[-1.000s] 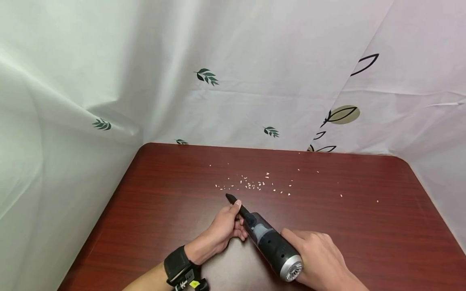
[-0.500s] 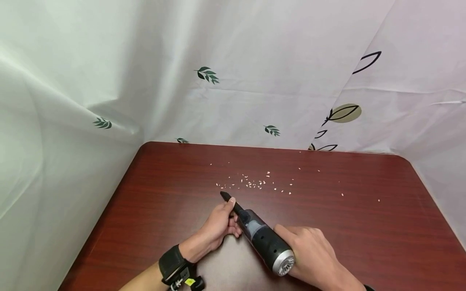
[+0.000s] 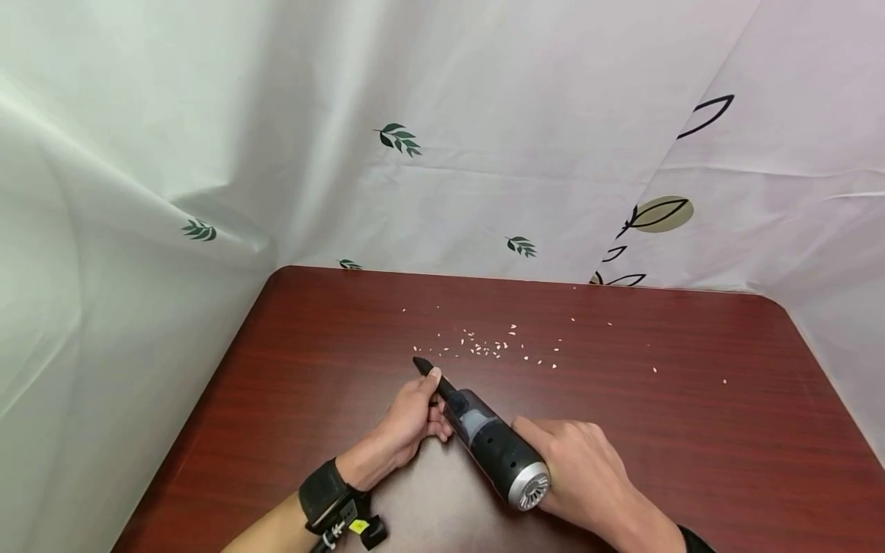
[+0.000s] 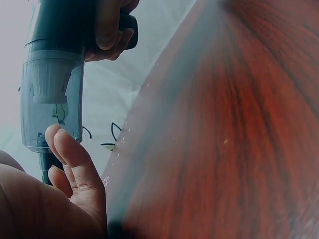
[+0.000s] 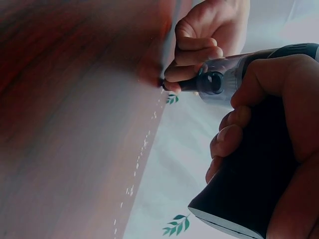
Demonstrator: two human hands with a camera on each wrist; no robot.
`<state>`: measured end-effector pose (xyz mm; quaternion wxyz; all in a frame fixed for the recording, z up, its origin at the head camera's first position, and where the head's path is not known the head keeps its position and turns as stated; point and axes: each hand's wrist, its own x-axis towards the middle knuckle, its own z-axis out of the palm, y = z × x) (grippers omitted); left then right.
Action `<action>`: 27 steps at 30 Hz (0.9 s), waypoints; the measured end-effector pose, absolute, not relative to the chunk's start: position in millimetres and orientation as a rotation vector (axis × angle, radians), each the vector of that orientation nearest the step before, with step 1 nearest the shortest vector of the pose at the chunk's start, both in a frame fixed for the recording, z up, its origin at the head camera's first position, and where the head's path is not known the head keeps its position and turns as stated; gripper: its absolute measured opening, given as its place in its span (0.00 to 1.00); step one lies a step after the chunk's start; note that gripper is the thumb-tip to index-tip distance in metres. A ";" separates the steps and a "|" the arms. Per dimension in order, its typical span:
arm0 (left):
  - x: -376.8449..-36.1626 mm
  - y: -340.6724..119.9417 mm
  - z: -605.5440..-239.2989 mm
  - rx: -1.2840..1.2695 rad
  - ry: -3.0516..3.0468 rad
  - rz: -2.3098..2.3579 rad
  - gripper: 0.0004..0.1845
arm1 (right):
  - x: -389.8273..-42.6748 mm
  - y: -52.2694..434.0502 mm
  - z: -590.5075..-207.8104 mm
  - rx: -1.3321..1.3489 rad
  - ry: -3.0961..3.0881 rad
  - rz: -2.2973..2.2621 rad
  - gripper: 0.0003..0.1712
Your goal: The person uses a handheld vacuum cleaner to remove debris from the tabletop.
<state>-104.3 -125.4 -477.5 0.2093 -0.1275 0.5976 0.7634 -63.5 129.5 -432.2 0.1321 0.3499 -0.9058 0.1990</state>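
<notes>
From the head camera, a small black hand vacuum (image 3: 494, 449) lies slanted above a dark red table (image 3: 691, 461), its thin nozzle (image 3: 430, 375) pointing up and to the left. The right hand (image 3: 577, 476) wraps round the thick rear end by the silver grille. The left hand (image 3: 411, 415) curls round the nozzle, with the thumb along its top. Just beyond the nozzle tip, a loose line of pale crumbs (image 3: 494, 347) is strewn over the table; a few lie well apart, off to the right. White cloth (image 3: 484, 153) printed with leaves hangs behind and beside the table. Nothing lies between the tip and the crumbs.

The left wrist camera shows the vacuum's clear dust cup (image 4: 52, 99) close up, with the left hand's fingers (image 4: 75, 159) bent against its lower end and the right hand's fingers (image 4: 112, 30) gripping the black body above. The table (image 4: 239, 124) is blurred.

The right wrist camera shows the right hand's fingers (image 5: 234, 139) clasping the black body (image 5: 249, 179) and the left hand (image 5: 204, 45) closed round the nozzle, with crumbs (image 5: 142, 149) trailing along the table (image 5: 60, 99).
</notes>
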 end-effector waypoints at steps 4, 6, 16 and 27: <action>-106.5 -127.4 -478.6 -0.366 1.664 2.130 0.25 | -66.1 126.8 -432.0 1.020 -2.635 0.567 0.27; -107.3 -128.3 -478.8 -0.370 1.667 2.132 0.25 | -67.2 125.6 -432.1 1.022 -2.638 0.569 0.27; -111.1 -132.6 -476.9 -0.384 1.683 2.132 0.25 | -71.4 120.5 -433.0 1.020 -2.644 0.562 0.26; -118.2 -137.5 -475.6 -0.387 1.706 2.127 0.26 | -76.1 112.8 -432.3 1.000 -2.652 0.530 0.25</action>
